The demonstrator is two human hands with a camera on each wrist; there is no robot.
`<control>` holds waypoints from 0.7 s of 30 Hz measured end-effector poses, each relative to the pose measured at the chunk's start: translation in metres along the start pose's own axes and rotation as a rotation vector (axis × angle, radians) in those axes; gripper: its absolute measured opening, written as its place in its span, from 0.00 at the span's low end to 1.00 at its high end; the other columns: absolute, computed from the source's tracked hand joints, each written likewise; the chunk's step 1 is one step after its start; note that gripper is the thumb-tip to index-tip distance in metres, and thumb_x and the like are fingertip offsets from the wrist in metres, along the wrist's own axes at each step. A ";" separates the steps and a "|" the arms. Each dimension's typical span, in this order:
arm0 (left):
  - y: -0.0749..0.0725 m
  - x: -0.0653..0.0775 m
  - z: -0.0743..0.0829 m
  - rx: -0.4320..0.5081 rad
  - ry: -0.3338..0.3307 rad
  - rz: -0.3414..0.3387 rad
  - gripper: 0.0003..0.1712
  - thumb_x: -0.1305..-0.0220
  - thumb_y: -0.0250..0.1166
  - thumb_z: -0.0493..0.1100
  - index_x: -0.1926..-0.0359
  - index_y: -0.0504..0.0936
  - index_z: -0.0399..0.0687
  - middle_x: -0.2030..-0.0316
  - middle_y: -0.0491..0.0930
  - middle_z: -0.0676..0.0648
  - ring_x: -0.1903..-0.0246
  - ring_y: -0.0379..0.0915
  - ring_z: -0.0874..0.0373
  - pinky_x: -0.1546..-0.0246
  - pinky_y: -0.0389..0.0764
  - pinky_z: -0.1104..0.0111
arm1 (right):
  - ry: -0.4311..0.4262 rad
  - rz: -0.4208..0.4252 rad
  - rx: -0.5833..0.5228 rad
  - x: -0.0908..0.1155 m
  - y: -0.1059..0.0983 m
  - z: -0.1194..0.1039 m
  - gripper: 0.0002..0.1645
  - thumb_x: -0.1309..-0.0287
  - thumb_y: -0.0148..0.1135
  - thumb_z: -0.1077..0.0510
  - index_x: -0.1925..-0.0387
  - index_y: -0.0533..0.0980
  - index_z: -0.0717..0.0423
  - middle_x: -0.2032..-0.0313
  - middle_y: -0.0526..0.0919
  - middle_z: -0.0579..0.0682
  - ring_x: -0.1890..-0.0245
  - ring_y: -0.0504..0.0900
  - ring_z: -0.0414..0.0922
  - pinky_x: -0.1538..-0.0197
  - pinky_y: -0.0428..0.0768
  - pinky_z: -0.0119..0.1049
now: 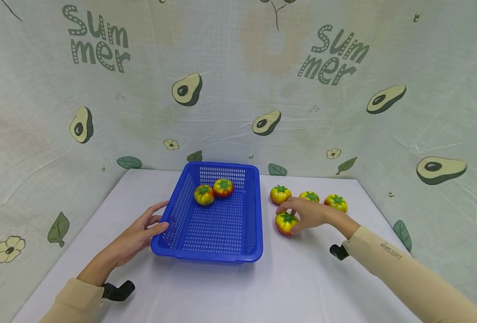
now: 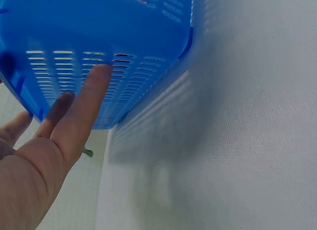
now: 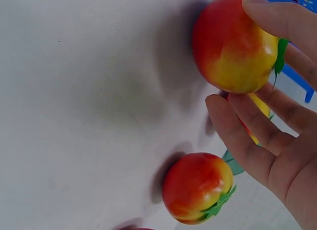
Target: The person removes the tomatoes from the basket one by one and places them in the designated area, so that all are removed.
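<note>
My left hand (image 1: pixel 141 231) is at the left side of a blue plastic basket (image 1: pixel 257 215), its fairly straight fingers touching the rim and outer wall. In the left wrist view, extended fingers (image 2: pixel 81 106) lie against the slotted wall (image 2: pixel 124 32). Two red-and-yellow tomatoes, one to the left (image 1: pixel 203 195) and one to the right (image 1: pixel 223 188), sit inside the basket towards the back. To the basket's right, my right hand (image 1: pixel 308 213) grips another tomato (image 1: pixel 285 223) between thumb and fingers. The right wrist view shows this tomato (image 3: pixel 233 44) with its green leafy top facing the palm.
Behind my right hand stand three more tomatoes: one near the basket (image 1: pixel 280 194), one partly hidden by the hand (image 1: pixel 309 196), and one farther right (image 1: pixel 336 202). All rest on the white table (image 1: pixel 286 287). Printed cloth (image 1: pixel 230 89) hangs behind and along both sides.
</note>
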State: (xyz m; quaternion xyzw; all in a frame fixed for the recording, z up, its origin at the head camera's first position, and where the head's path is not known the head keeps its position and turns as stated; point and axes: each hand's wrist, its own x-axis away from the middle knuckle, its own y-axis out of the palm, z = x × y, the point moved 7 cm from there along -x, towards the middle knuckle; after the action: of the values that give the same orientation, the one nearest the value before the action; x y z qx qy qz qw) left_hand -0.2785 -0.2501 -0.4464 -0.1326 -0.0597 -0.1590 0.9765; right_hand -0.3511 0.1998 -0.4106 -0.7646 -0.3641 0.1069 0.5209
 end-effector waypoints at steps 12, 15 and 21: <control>0.000 0.000 0.000 0.008 0.006 -0.009 0.45 0.20 0.60 0.52 0.14 0.44 0.61 0.27 0.64 0.30 0.37 0.76 0.40 0.40 0.83 0.50 | -0.020 0.008 -0.038 0.005 -0.007 -0.001 0.35 0.42 0.79 0.60 0.33 0.77 0.57 0.35 0.79 0.55 0.38 0.77 0.57 0.37 0.80 0.62; 0.000 0.000 0.000 0.007 0.004 -0.007 0.45 0.20 0.60 0.52 0.14 0.44 0.61 0.27 0.64 0.30 0.37 0.76 0.40 0.40 0.84 0.50 | -0.019 0.015 -0.028 0.006 -0.011 -0.002 0.36 0.41 0.79 0.59 0.33 0.76 0.57 0.35 0.79 0.55 0.39 0.78 0.58 0.37 0.81 0.61; 0.000 0.000 0.000 0.008 0.002 -0.007 0.45 0.20 0.60 0.52 0.14 0.44 0.61 0.27 0.64 0.30 0.37 0.76 0.40 0.40 0.84 0.50 | 0.011 0.050 -0.010 0.006 -0.024 -0.004 0.35 0.41 0.80 0.57 0.33 0.78 0.51 0.37 0.79 0.56 0.41 0.78 0.56 0.41 0.83 0.57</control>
State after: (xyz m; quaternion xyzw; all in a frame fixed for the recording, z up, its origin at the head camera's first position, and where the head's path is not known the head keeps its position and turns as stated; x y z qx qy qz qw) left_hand -0.2783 -0.2499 -0.4461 -0.1285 -0.0599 -0.1621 0.9765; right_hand -0.3556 0.2050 -0.3861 -0.7766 -0.3426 0.1141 0.5163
